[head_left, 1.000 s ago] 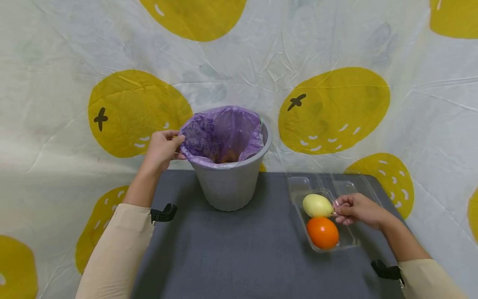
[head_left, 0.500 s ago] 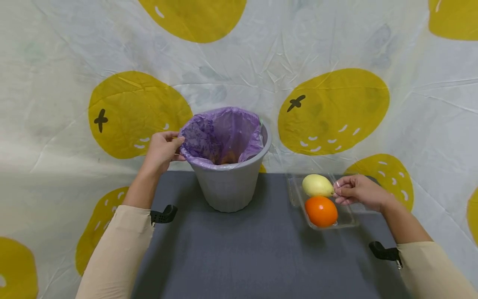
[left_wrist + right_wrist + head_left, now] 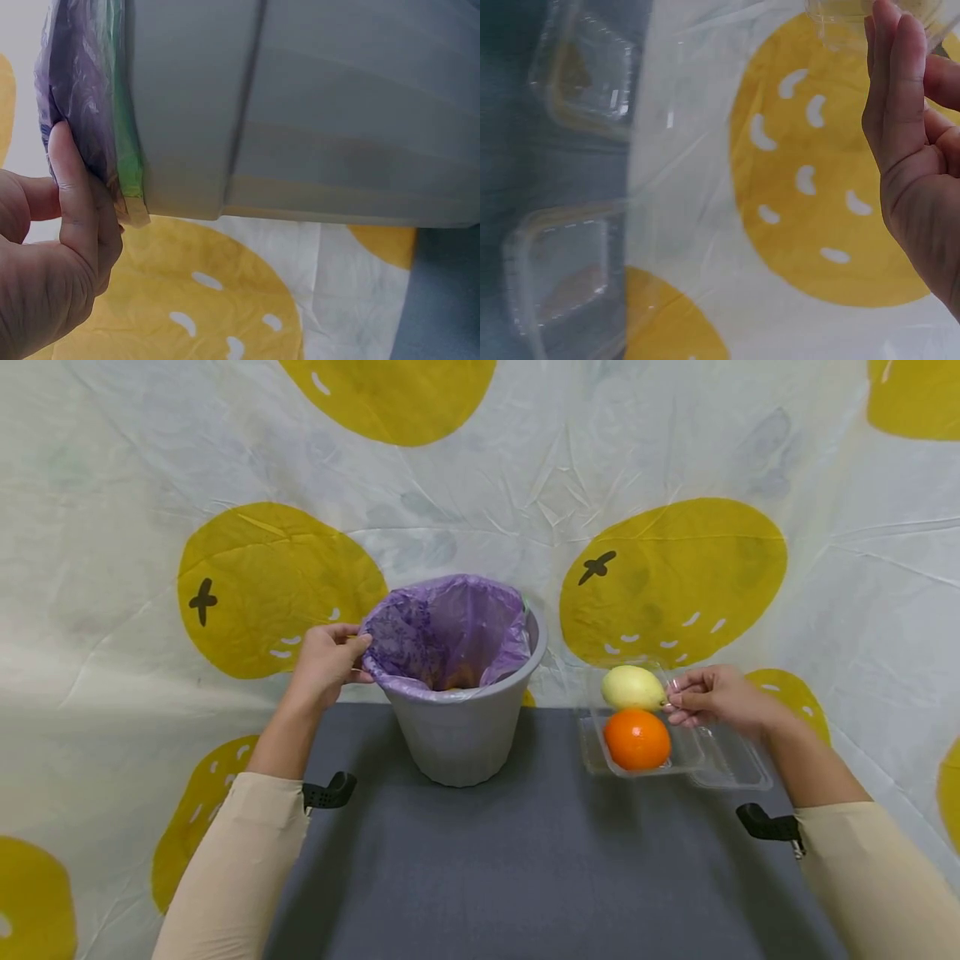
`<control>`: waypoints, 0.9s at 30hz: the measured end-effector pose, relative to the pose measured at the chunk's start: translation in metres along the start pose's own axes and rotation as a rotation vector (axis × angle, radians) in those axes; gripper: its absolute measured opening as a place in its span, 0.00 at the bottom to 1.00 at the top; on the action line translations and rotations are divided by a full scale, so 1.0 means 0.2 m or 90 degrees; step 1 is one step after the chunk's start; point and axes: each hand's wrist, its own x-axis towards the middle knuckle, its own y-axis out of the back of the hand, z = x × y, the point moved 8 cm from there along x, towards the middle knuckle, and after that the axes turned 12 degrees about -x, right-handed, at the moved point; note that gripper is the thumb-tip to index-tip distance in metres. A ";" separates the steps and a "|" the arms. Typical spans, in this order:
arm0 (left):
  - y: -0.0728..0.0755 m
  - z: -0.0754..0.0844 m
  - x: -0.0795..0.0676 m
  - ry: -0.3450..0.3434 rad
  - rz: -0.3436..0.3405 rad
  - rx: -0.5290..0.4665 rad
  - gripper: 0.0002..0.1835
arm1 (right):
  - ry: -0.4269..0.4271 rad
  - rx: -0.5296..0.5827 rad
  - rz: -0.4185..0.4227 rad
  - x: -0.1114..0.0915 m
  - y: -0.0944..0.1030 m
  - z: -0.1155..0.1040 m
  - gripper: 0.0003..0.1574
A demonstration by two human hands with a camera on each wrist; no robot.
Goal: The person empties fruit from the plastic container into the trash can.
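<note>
My left hand [image 3: 330, 660] pinches the purple bag [image 3: 480, 618] lining a grey bin [image 3: 457, 743] at its left rim. In the left wrist view, thumb and fingers [image 3: 71, 187] clasp the bag's folded edge beside a green strip. My right hand [image 3: 712, 697] holds the upper right edge of a clear plastic container [image 3: 686, 752], raised off the table. Inside it lie a pale yellow, lemon-shaped fruit [image 3: 632, 687] and an orange [image 3: 637, 739]. The right wrist view shows just an edge of this container [image 3: 832, 26] at the fingertips.
Other clear containers [image 3: 731, 766] stand on the grey table [image 3: 525, 860] beneath the held one. Something orange-brown [image 3: 461, 677] lies inside the bin. A white sheet [image 3: 480, 485] with yellow shapes hangs behind the table.
My right hand has lifted the container with both fruits up and away from me, bringing the containers underneath into view. The left hand has stayed at the bin's rim.
</note>
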 end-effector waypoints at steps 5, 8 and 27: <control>0.00 0.00 0.00 -0.002 0.000 0.001 0.30 | -0.013 -0.002 0.018 0.03 0.07 -0.08 0.13; 0.00 0.00 0.00 -0.002 0.001 0.002 0.30 | -0.014 -0.004 0.025 0.05 0.12 -0.14 0.14; 0.00 0.00 0.00 -0.010 -0.002 -0.002 0.30 | -0.017 0.037 0.089 0.16 0.32 -0.52 0.09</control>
